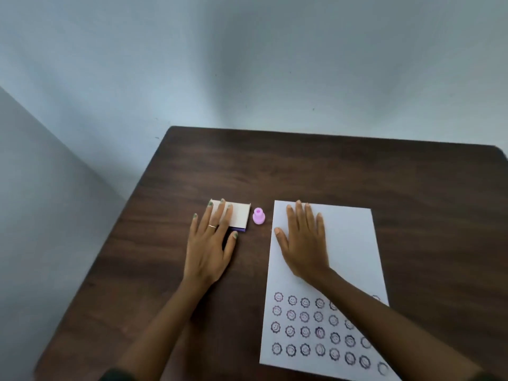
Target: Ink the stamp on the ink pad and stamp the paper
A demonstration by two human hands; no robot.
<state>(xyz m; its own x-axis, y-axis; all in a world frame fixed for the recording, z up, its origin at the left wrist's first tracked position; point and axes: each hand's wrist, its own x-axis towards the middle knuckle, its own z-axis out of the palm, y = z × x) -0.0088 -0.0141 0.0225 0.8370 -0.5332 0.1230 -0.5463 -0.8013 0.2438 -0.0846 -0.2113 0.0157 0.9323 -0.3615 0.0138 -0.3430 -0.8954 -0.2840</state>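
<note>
one stamp [258,216] stands untouched between both flat hands.

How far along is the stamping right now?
Done: four rows of smiley prints cover the near part of the paper. In hand: nothing. The pink stamp stands alone on the table, the left hand rests flat on the ink pad, and the right hand lies flat on the paper. Left: the blank far half.

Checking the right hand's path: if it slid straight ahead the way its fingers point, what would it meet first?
Probably nothing: the right hand lies flat on the paper, fingers pointing away. Beyond them come the paper's far edge and bare table. The pink stamp sits off that line.
</note>
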